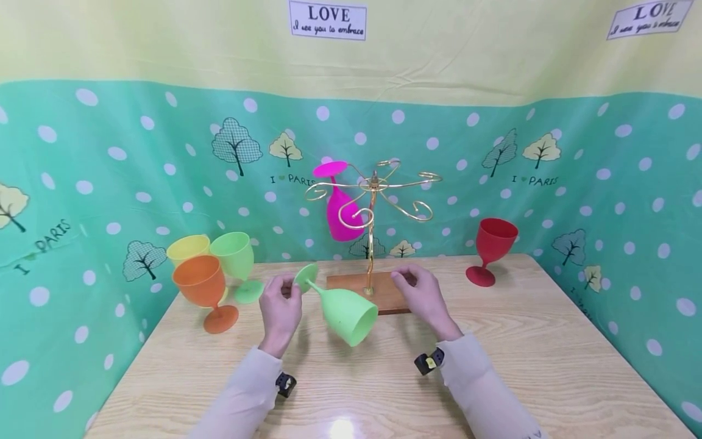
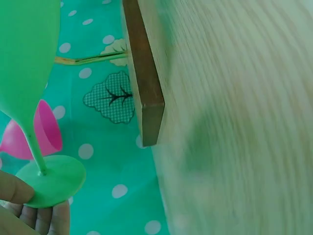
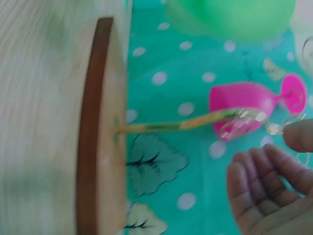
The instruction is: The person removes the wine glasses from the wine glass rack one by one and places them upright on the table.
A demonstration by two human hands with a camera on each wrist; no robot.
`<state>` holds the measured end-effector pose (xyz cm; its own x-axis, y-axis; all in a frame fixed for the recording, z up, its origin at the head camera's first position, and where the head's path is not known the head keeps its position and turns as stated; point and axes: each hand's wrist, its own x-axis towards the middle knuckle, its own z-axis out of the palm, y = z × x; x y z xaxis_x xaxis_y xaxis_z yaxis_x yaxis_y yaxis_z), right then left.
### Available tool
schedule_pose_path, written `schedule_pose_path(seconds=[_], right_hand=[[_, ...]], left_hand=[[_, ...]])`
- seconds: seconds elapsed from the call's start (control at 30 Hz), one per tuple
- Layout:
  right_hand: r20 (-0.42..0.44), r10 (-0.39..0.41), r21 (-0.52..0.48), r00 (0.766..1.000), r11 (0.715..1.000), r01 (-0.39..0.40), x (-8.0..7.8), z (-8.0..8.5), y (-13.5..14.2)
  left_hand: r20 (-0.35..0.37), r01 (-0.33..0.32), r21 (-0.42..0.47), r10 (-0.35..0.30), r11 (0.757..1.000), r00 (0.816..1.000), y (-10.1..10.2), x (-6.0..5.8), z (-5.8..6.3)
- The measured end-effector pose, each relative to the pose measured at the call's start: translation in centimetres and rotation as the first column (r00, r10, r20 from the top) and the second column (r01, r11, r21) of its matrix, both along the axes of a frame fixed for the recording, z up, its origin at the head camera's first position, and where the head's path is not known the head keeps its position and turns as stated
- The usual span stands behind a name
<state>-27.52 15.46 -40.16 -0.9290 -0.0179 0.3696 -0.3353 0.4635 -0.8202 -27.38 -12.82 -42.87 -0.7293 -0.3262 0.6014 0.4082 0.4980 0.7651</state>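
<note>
My left hand [image 1: 281, 311] pinches the foot of a light green plastic goblet [image 1: 347, 314] between thumb and fingers. The goblet hangs in the air, tilted with its mouth low and to the right. In the left wrist view the thumb lies on top of the goblet's foot [image 2: 56, 182]. My right hand [image 1: 423, 297] hovers by the right part of the wooden base [image 1: 392, 294], fingers loosely bent and holding nothing. From that base rises a gold wire goblet rack [image 1: 371, 235] with curled arms. A magenta goblet [image 1: 342, 213] hangs upside down from a left arm.
On the table's left stand an orange goblet [image 1: 204, 286], a yellow goblet [image 1: 189, 247] partly hidden behind it, and another light green goblet [image 1: 234, 259]. A red goblet [image 1: 493, 244] stands at the back right. A patterned curtain [image 1: 181, 140] surrounds the table [image 1: 548, 360].
</note>
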Motion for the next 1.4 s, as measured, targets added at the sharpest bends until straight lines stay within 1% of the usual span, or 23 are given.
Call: schedule_pose_path(seconds=[0.07, 0.13, 0.17, 0.27, 0.37, 0.4, 0.53, 0.6, 0.67, 0.77, 0.87, 0.93, 1.0, 1.03, 1.13, 1.2, 1.27, 1.4], right_hand=[[-0.064, 0.034, -0.029, 0.997, 0.999, -0.036, 0.7, 0.7, -0.4], [-0.143, 0.081, -0.031, 0.986, 0.996, -0.086, 1.4, 1.3, -0.9], [-0.187, 0.109, -0.023, 0.976, 0.993, -0.115, 2.1, 1.9, -1.2], [-0.322, 0.197, 0.041, 0.926, 0.980, -0.195, 2.9, 2.2, -1.7], [-0.406, 0.284, 0.123, 0.869, 0.959, -0.256, 3.5, 2.2, -2.0], [-0.420, 0.311, 0.150, 0.852, 0.950, -0.272, 3.3, 1.7, -2.0], [-0.442, 0.407, 0.247, 0.800, 0.912, -0.327, 4.1, 1.5, -2.2], [-0.458, 0.441, 0.302, 0.772, 0.894, -0.332, 4.4, 1.4, -2.3], [-0.488, 0.464, 0.365, 0.739, 0.878, -0.311, 4.6, 1.3, -2.4], [-0.537, 0.480, 0.456, 0.694, 0.857, -0.241, 4.7, 1.1, -2.6], [-0.571, 0.486, 0.528, 0.662, 0.835, -0.157, 4.7, 1.0, -2.9], [-0.584, 0.483, 0.557, 0.653, 0.823, -0.111, 4.8, 1.0, -3.0], [-0.596, 0.469, 0.567, 0.651, 0.820, -0.071, 4.8, 1.0, -3.1], [-0.603, 0.458, 0.566, 0.653, 0.823, -0.055, 4.8, 1.0, -3.1], [-0.623, 0.413, 0.539, 0.665, 0.842, -0.018, 4.8, 1.0, -3.1], [-0.632, 0.389, 0.519, 0.670, 0.855, -0.007, 4.8, 1.0, -3.1], [-0.639, 0.374, 0.504, 0.673, 0.863, -0.002, 4.8, 1.0, -3.2], [-0.642, 0.359, 0.491, 0.678, 0.871, 0.005, 4.9, 1.1, -3.2]], left_hand=[[0.049, -0.004, 0.049, 0.002, 0.999, 0.999, 0.1, 0.0, -0.1], [0.089, -0.009, 0.081, 0.002, 0.997, 0.996, 0.3, 0.0, -0.3], [0.107, -0.011, 0.090, 0.001, 0.996, 0.994, 0.3, 0.0, -0.4], [0.150, -0.013, 0.105, -0.003, 0.994, 0.989, 0.5, 0.0, -0.5], [0.194, -0.005, 0.118, -0.018, 0.993, 0.981, 0.7, 0.1, -0.6], [0.209, -0.002, 0.125, -0.024, 0.992, 0.978, 0.8, 0.1, -0.6], [0.265, 0.006, 0.173, -0.052, 0.985, 0.963, 0.9, 0.2, -0.8], [0.295, 0.010, 0.207, -0.072, 0.978, 0.953, 0.9, 0.2, -0.9], [0.321, 0.013, 0.244, -0.093, 0.970, 0.943, 1.0, 0.2, -1.0], [0.347, 0.018, 0.290, -0.123, 0.957, 0.930, 1.1, 0.1, -1.2], [0.353, 0.025, 0.334, -0.150, 0.942, 0.923, 1.4, 0.0, -1.5], [0.358, 0.034, 0.366, -0.174, 0.930, 0.917, 1.6, -0.1, -1.6], [0.359, 0.044, 0.397, -0.200, 0.917, 0.912, 1.8, -0.1, -1.7], [0.360, 0.048, 0.411, -0.210, 0.910, 0.909, 1.9, -0.1, -1.7], [0.363, 0.061, 0.444, -0.241, 0.894, 0.900, 2.3, 0.0, -1.7], [0.367, 0.068, 0.465, -0.262, 0.883, 0.893, 2.4, 0.0, -1.7], [0.381, 0.070, 0.486, -0.283, 0.871, 0.880, 2.5, 0.1, -1.7], [0.404, 0.073, 0.521, -0.320, 0.850, 0.857, 2.8, 0.2, -1.7]])
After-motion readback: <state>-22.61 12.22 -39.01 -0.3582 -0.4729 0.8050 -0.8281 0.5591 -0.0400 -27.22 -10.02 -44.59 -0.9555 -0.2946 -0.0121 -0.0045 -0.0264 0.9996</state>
